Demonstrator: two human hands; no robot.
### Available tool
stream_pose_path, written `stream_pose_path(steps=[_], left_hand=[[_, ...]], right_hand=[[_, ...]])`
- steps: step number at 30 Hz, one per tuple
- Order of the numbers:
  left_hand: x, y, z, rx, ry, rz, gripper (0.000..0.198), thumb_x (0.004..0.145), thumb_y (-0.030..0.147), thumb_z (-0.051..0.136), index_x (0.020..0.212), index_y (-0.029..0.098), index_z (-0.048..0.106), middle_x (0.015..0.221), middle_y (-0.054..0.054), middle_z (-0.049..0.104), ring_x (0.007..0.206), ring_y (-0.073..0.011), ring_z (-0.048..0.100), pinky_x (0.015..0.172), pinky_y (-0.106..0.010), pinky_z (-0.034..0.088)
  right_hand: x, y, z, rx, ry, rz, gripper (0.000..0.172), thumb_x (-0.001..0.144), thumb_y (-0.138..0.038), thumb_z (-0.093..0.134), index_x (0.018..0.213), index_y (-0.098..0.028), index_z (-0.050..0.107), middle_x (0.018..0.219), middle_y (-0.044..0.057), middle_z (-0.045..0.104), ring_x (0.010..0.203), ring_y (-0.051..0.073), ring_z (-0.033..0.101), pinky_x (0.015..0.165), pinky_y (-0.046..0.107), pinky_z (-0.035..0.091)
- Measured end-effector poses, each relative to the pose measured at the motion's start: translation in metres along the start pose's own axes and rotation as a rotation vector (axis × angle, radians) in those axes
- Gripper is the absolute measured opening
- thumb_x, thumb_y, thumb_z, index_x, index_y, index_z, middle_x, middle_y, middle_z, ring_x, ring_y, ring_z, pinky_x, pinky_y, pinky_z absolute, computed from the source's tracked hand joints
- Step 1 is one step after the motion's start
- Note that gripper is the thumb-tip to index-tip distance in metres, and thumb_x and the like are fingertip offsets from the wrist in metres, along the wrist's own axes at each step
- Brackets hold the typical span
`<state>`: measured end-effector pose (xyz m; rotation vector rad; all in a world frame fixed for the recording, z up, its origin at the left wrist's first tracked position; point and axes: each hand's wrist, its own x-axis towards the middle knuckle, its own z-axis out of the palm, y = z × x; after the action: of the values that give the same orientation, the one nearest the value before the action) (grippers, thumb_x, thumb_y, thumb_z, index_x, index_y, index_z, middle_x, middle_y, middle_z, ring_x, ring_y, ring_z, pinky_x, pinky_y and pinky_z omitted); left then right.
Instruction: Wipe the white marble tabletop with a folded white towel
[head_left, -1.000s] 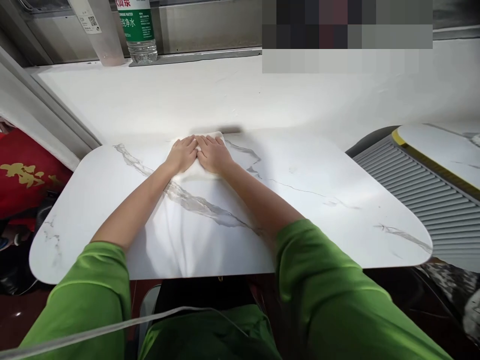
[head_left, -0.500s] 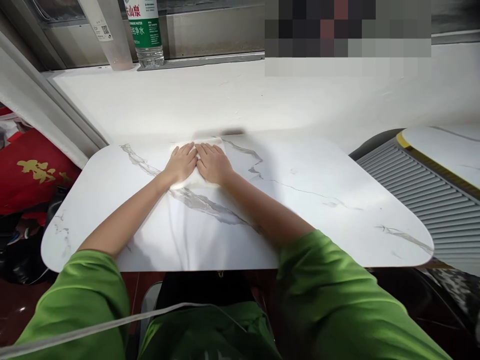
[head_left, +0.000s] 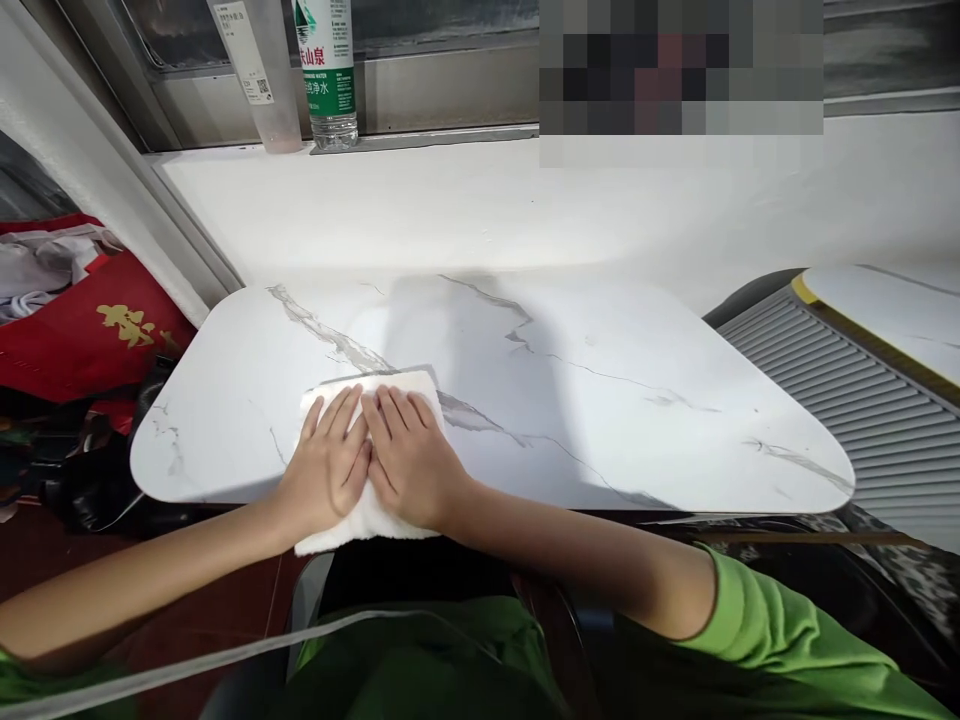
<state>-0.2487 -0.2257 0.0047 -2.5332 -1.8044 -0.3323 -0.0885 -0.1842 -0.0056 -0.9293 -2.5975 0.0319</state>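
A folded white cloth (head_left: 406, 386) lies at the near edge of the white marble table (head_left: 600, 400), partly hanging over it. My left hand (head_left: 330, 466) and my right hand (head_left: 409, 460) lie side by side on top of the cloth, palms down, fingers stretched out flat and pressing on it. Green sleeves cover my upper arms.
On the white window sill (head_left: 450, 200) at the back stand a water bottle (head_left: 328, 70) with a green label and a clear plastic cup (head_left: 259, 75). A red bag (head_left: 97, 330) sits to the left, a grey ribbed panel (head_left: 847, 400) to the right.
Both hands have slid the cloth from the far side of the table toward me, to its near edge. My arms have drawn back.
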Motion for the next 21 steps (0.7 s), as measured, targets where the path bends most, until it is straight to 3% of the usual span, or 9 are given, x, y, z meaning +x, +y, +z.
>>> stream_pose_path(steps=[4,8,14,21], left_hand=[[-0.007,-0.003,-0.002,0.001,-0.018,-0.009,0.054,0.102,0.029,0.021,0.152,0.012,0.029,0.158,-0.017,0.034,0.151,-0.0267,0.023,0.122,-0.053,0.021],[0.019,-0.027,0.004,0.012,-0.029,-0.058,0.053,0.1,0.028,0.024,0.15,0.012,0.033,0.158,-0.017,0.035,0.149,-0.0277,0.026,0.121,-0.054,0.021],[0.099,-0.091,0.012,0.031,-0.08,-0.121,0.053,0.099,0.026,0.026,0.148,0.012,0.038,0.158,-0.015,0.035,0.148,-0.0266,0.03,0.121,-0.051,0.02],[0.194,-0.158,0.019,0.002,-0.063,-0.05,0.051,0.098,0.022,0.026,0.145,0.019,0.043,0.155,-0.01,0.042,0.145,-0.0215,0.035,0.119,-0.047,0.025]], right_hand=[[0.004,-0.004,0.0,0.031,-0.026,-0.021,0.063,0.092,-0.029,0.037,0.144,0.005,0.041,0.146,0.03,0.046,0.135,0.04,0.04,0.112,0.057,0.029],[0.034,0.011,0.009,0.034,-0.048,-0.008,0.062,0.091,-0.027,0.036,0.145,0.004,0.041,0.145,0.028,0.047,0.134,0.038,0.041,0.112,0.055,0.028],[0.115,0.056,0.035,0.02,-0.012,0.045,0.058,0.091,-0.021,0.034,0.144,0.003,0.041,0.139,0.025,0.053,0.127,0.035,0.045,0.108,0.048,0.03],[0.197,0.106,0.061,0.007,0.038,0.166,0.055,0.093,-0.017,0.032,0.144,0.002,0.042,0.138,0.023,0.055,0.127,0.032,0.046,0.109,0.043,0.028]])
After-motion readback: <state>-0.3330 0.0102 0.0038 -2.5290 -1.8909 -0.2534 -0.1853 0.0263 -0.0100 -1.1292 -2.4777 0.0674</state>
